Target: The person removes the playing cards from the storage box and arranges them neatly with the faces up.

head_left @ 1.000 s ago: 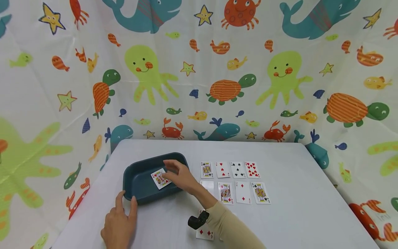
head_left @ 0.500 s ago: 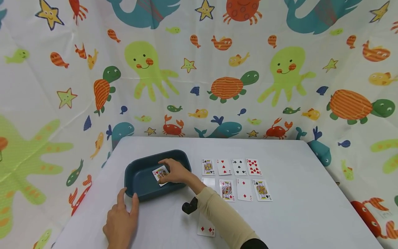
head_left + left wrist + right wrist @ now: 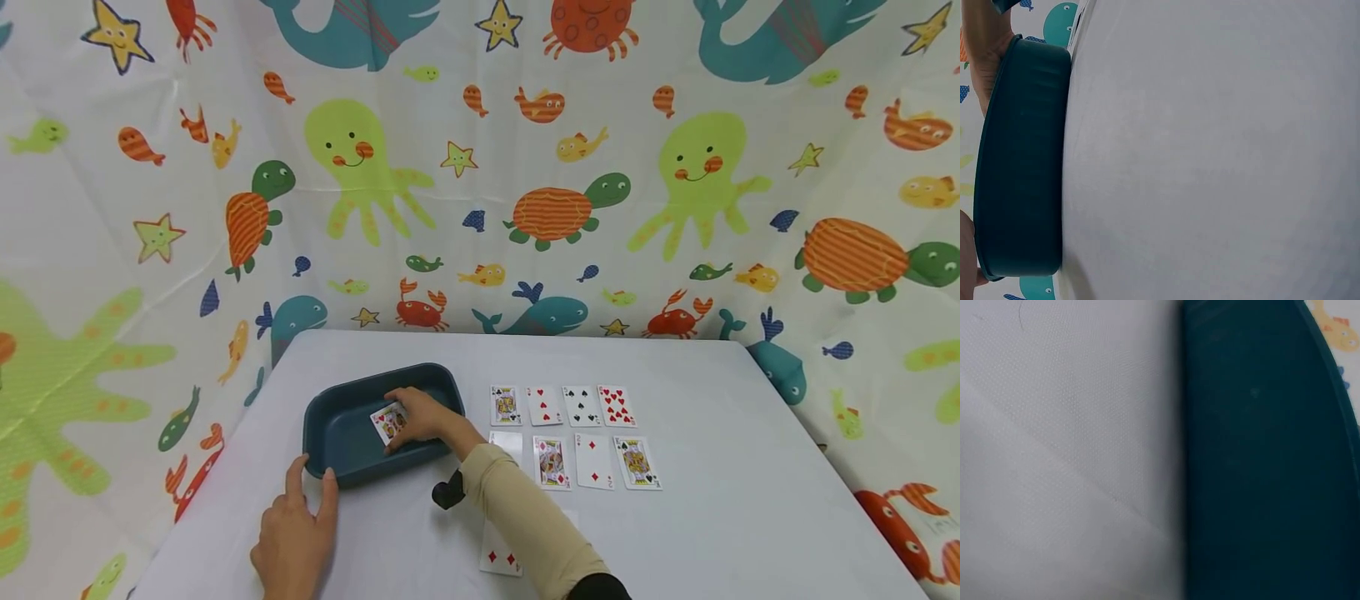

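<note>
A dark teal plastic tub (image 3: 352,477) stands on the white table at the left. In it lies a face playing card (image 3: 387,422) with red marks. My right hand (image 3: 423,417) reaches over the tub's near wall, its thumb and fingers curled at opposite edges of the card, seemingly pinching it. My left hand (image 3: 296,533) touches the tub's near left corner, thumb and index finger spread and fairly straight along the rim. The left wrist view gives the tub (image 3: 1022,162) from the side; in the right wrist view its wall (image 3: 1260,456) fills the right half.
Right of the tub, rows of playing cards lie face up, including a two of diamonds (image 3: 594,461) and a king (image 3: 637,462). Another red diamond card (image 3: 501,550) lies nearer, partly under my right sleeve (image 3: 525,517). A sea-animal curtain (image 3: 480,167) hangs behind the table (image 3: 712,533).
My right hand has lowered into the tub and its fingers have closed in around the card's edges. The left hand keeps its place at the tub's corner. The head view has shifted slightly.
</note>
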`<state>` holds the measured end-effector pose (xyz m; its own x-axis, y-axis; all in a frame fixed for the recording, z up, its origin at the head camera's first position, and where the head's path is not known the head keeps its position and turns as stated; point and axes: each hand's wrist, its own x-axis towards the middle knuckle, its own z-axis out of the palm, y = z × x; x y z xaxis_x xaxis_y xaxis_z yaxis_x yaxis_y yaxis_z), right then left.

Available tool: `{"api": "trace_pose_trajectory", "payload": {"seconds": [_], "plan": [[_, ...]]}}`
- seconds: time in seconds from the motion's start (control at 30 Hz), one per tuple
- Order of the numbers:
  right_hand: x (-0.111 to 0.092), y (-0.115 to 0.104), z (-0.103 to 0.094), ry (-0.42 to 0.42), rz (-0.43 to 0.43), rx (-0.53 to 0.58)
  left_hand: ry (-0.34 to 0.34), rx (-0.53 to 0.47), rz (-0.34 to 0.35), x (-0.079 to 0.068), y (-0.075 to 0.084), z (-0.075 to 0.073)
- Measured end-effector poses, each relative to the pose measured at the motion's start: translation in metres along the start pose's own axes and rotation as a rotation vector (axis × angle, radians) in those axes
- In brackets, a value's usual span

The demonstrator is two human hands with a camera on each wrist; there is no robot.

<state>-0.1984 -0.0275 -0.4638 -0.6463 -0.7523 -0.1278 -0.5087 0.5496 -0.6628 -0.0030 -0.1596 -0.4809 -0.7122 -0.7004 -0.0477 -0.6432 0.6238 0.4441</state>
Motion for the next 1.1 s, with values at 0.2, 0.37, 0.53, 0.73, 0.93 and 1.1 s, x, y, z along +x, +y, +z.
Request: {"api": "trace_pose_trajectory", "payload": {"seconds": [0.2, 0.37, 0.53, 0.73, 0.93, 1.1], "plan": [[0.0020, -0.0024, 0.0048, 0.019, 0.003, -0.099, 0.001, 0.003, -0.004, 0.0001, 0.0008, 0.0001], [0.0001, -0.0056, 0.0054, 0.029, 0.008, -0.136, -0.002, 0.005, -0.003, 0.0014, 0.0006, -0.0002], [0.0015, -0.0048, 0.0089, 0.036, 0.033, -0.126, 0.003, 0.003, -0.005, 0.0002, 0.0000, -0.0001], [0.0025, -0.0022, 0.0104, 0.043, 0.035, -0.092, 0.005, 0.005, -0.010, -0.0012, -0.0002, 0.0008], [0.0014, 0.0007, 0.0081, 0.069, 0.043, -0.002, 0.006, -0.003, -0.002, -0.0020, -0.0022, 0.0016], [-0.0042, -0.0006, 0.0037, 0.107, 0.029, 0.176, 0.013, -0.006, 0.012, -0.0021, -0.0029, 0.0007]]}}
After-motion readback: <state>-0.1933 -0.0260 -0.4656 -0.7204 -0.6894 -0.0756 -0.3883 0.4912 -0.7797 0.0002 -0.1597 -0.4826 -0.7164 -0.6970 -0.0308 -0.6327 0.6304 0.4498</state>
